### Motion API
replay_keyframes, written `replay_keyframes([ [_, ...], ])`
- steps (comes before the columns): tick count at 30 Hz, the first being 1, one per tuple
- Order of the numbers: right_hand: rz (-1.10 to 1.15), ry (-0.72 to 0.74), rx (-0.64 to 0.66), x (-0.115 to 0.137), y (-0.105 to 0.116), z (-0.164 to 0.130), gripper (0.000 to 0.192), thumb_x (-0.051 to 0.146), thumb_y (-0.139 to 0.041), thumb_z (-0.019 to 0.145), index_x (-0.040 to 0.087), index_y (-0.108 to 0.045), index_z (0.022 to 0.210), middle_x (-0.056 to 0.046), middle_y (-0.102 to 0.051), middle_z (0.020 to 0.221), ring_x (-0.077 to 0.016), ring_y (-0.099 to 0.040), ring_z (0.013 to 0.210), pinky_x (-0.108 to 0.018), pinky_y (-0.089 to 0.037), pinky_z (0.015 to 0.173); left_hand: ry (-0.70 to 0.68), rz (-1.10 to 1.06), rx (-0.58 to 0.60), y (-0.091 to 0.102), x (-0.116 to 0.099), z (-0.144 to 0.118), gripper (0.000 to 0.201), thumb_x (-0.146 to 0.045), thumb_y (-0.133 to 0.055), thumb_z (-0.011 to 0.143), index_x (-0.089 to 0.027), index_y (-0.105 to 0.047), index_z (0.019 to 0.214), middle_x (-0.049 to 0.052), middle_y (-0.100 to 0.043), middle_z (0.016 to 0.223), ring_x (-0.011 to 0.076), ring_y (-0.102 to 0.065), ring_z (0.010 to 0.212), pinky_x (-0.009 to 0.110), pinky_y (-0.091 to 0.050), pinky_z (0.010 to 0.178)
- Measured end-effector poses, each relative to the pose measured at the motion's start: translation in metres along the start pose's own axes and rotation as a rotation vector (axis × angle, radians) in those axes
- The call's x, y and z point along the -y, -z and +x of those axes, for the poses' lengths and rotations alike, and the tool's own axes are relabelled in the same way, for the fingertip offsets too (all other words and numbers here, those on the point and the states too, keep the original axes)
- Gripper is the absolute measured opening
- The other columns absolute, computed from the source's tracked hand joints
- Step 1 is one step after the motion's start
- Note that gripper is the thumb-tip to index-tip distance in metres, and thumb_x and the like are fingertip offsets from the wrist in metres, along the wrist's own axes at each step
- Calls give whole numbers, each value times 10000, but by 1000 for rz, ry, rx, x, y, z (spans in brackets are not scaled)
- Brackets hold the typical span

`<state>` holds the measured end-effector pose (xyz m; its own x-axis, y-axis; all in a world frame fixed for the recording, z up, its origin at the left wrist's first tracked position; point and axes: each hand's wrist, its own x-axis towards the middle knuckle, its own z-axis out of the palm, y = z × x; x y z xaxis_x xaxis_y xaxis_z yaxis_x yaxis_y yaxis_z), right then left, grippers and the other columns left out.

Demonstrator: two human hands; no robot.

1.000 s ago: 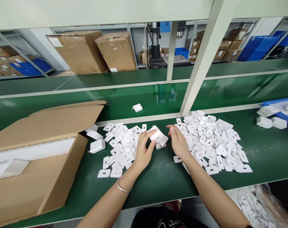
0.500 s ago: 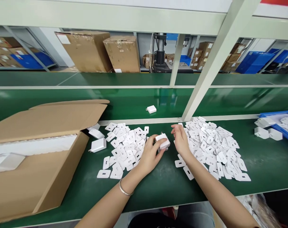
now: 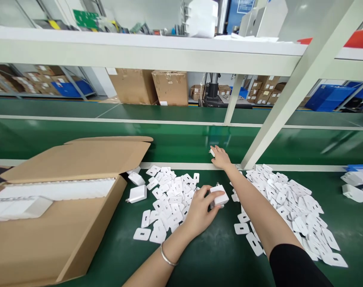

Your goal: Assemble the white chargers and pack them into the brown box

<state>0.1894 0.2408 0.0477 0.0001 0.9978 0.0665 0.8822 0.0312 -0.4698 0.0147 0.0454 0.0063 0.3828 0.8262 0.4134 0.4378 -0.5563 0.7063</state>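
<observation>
Two hands work over a green surface (image 3: 217, 255) covered with small white parts.

The left hand (image 3: 199, 211) is closed around a white plug block (image 3: 219, 196), with the thumb on top of it and its fingers curled under. It holds the block just above the green surface, between two heaps of flat white covers. The right hand (image 3: 220, 158) reaches far out to the shiny green belt (image 3: 175, 139) behind the surface. Its fingers are spread and lie on a second small plug block (image 3: 212, 152) at the belt's near edge; I cannot tell if they grip it. One heap of covers (image 3: 169, 199) lies left of the held block, and a bigger heap (image 3: 291, 207) lies right of it. A big open cardboard box (image 3: 55, 207) sits at the left, with a loose white charger (image 3: 137, 194) just beside it.
</observation>
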Motion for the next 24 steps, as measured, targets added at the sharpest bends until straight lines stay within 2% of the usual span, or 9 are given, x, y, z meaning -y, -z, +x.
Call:
replay_keyframes([
  [5, -109, -54, -2, 5, 16, -1, 396, 380, -702, 985, 188, -638, 1325, -140, -579, 1440, -336, -547, 1323, -579, -436, 1128, 26, -56, 72, 4, -9, -4, 831, -384, -775, 899, -315, -341, 1605, 163, -449, 1478, 382, -518, 1343, 594, -497, 1104],
  [8, -105, -60, 6, 9, 37, -14, 430, 328, -746, 904, 157, -638, 1282, -186, -609, 1332, -352, -610, 1195, -516, -486, 1025, 14, -126, 48, 8, -11, -4, 657, -385, -611, 1015, -294, -313, 1593, 171, -433, 1478, 353, -491, 1384, 583, -472, 1140],
  [10, -66, -45, 28, 14, 55, -32, 489, 357, -722, 898, 164, -593, 1328, -159, -646, 1220, -300, -670, 1031, -423, -530, 888, -15, -130, -46, 10, -9, -2, 589, -316, -563, 1032, -289, -325, 1570, 174, -421, 1471, 335, -492, 1388, 570, -474, 1141],
  [12, 6, -4, 77, 22, 72, -59, 536, 440, -690, 911, 203, -538, 1367, -77, -672, 1074, -232, -686, 855, -346, -532, 734, -56, -83, -198, 11, -6, 0, 643, -265, -596, 1004, -293, -302, 1575, 180, -396, 1477, 320, -537, 1335, 562, -505, 1107],
  [15, 165, 121, 183, 41, 91, -114, 558, 501, -749, 840, 249, -522, 1284, -14, -664, 972, -189, -654, 703, -303, -471, 582, -194, 3, -394, 12, -5, 3, 764, -258, -663, 978, -337, -246, 1614, 178, -365, 1517, 242, -648, 1124, 499, -581, 1001],
  [17, 194, 175, 190, 57, 97, -152, 508, 504, -787, 798, 257, -534, 1162, 3, -651, 891, -181, -613, 639, -293, -410, 520, -281, 43, -441, 13, -8, 2, 762, -257, -666, 993, -351, -251, 1626, 173, -399, 1531, 230, -671, 1108, 452, -604, 962],
  [20, 181, 212, 238, 75, 104, -199, 450, 479, -824, 779, 267, -530, 1045, 18, -638, 803, -184, -584, 602, -293, -365, 486, -346, 66, -388, 16, -14, -3, 591, -237, -590, 1038, -309, -373, 1583, 154, -562, 1429, 269, -664, 1223, 409, -614, 949],
  [22, 204, 253, 289, 74, 112, -217, 466, 471, -858, 769, 273, -549, 1057, 2, -672, 867, -200, -618, 664, -301, -402, 515, -381, 24, -338, 17, -18, -7, 461, -235, -563, 1052, -284, -479, 1502, 132, -645, 1323, 257, -689, 1185, 372, -623, 918],
  [24, 265, 305, 334, 60, 122, -222, 452, 485, -826, 831, 289, -587, 1160, -25, -704, 1000, -228, -667, 813, -322, -489, 618, -382, -59, -321, 17, -21, -10, 391, -226, -591, 1041, -275, -537, 1425, 116, -676, 1273, 241, -706, 1141, 358, -622, 911],
])
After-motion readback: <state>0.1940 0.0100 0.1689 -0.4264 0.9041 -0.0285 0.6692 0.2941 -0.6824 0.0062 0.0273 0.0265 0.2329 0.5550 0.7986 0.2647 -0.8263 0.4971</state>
